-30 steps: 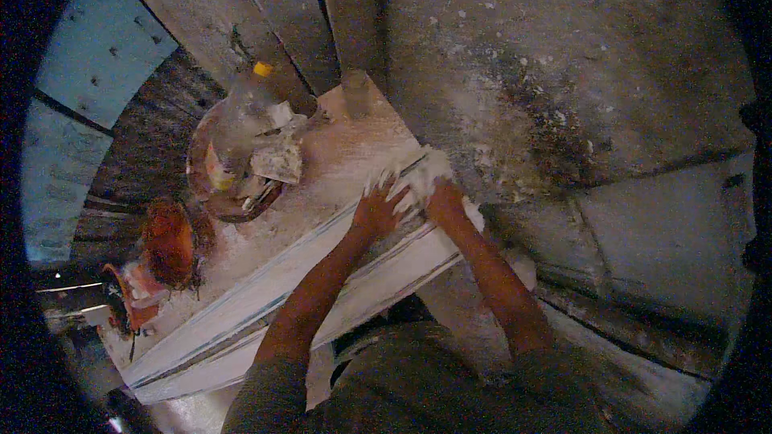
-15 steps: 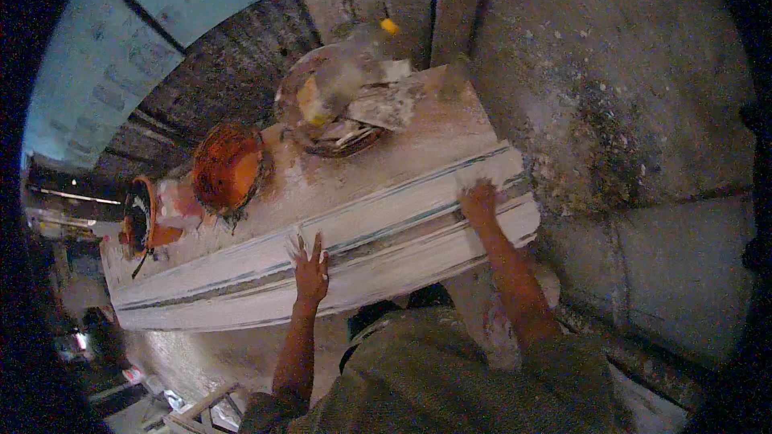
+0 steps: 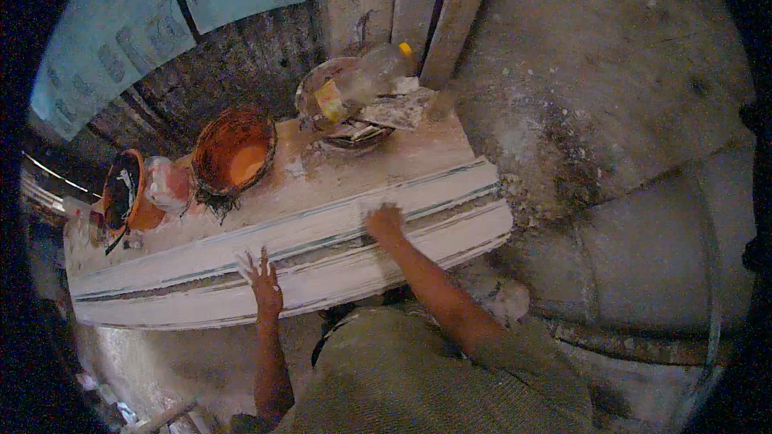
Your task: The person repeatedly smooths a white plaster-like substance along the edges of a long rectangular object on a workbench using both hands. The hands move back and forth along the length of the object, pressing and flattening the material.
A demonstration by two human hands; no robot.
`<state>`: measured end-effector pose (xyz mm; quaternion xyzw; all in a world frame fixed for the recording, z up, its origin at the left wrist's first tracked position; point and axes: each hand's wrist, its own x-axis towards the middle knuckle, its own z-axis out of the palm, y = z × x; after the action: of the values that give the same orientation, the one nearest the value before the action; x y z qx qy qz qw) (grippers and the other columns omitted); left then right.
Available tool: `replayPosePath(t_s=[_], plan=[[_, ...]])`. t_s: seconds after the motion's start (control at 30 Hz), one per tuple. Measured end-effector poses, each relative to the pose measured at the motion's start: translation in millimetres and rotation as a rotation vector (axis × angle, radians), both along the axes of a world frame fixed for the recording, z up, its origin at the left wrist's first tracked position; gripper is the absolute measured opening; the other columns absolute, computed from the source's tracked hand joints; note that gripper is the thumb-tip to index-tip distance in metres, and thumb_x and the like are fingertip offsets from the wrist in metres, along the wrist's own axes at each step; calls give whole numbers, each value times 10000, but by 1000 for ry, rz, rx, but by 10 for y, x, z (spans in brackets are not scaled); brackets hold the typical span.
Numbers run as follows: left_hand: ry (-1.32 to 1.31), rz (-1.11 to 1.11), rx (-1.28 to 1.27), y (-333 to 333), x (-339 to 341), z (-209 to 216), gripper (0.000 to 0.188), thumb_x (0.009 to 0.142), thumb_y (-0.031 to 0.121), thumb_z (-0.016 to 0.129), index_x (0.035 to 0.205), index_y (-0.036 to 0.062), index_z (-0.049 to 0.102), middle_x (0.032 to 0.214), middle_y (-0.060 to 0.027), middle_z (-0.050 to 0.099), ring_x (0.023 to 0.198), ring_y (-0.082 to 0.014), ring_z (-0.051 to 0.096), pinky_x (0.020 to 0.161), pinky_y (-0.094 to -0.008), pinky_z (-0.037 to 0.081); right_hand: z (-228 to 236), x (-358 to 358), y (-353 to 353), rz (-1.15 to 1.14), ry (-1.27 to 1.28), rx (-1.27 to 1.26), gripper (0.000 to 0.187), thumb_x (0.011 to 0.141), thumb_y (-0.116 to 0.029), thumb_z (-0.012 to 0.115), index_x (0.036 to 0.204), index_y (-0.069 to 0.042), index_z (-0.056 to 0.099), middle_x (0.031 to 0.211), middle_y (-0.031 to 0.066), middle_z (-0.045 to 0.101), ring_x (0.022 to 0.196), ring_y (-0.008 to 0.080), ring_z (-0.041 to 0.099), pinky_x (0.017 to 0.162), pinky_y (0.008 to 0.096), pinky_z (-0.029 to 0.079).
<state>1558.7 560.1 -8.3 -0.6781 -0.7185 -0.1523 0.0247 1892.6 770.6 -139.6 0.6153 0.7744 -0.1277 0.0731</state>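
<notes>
Two long white strips (image 3: pixel 322 225), probably mouldings, lie side by side along the front of the workbench. Blue-green lines and a grey gap run lengthwise between them. Spread over the strips' left half, my left hand (image 3: pixel 267 288) rests open, its fingertips coated white. My right hand (image 3: pixel 386 225) is closed and pressed down on the far strip near the middle. A pale patch shows at its knuckles, but whatever is inside the fingers is hidden.
Behind the strips on the workbench (image 3: pixel 310 185) stand an orange bucket (image 3: pixel 137 217), a pale red-marked container (image 3: pixel 167 185), and a tilted orange basin (image 3: pixel 249 165). A clear bottle with a yellow cap (image 3: pixel 370 76) leans over a crusted bowl (image 3: pixel 322 76). Debris litters the floor to the right.
My right hand has slid left along the far strip from near its right end to the middle. The view has shifted, so my left hand appears farther left, still spread on the strips.
</notes>
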Motion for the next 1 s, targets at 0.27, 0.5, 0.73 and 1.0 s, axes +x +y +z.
replayPosePath(t_s=[0.27,0.5,0.73,1.0], plan=[[-96,-55,144,-409,-22,-328,590,1120,472,140,1655,240,228,1706,-161,196,1562,-484,78,1250,-618,75,-797,2928,1285,-197,-261,166,418,951,-426,553,1107,-97,758,1190,185,705,1069,402,678,924,596,518],[-246,330,-116,-793,574,-156,569,1123,454,175,1660,267,189,1710,-161,180,1555,-509,59,1244,-636,68,-456,3225,731,44,-229,143,339,907,-310,609,1022,-34,768,1152,249,696,1110,442,640,946,617,487],[-388,522,-197,-904,1111,455,576,1127,453,198,1632,196,307,1701,-223,155,1572,-462,46,1251,-611,55,550,736,-748,343,426,-335,587,791,-363,713,1199,51,637,1316,312,551,1222,489,519,1083,639,368],[-563,660,-218,-946,1304,610,582,1120,482,236,1626,211,330,1702,-232,138,1578,-437,59,1250,-599,94,1254,-715,-720,798,157,-290,767,985,-541,528,1485,38,466,1486,319,479,1427,474,395,1184,598,294]])
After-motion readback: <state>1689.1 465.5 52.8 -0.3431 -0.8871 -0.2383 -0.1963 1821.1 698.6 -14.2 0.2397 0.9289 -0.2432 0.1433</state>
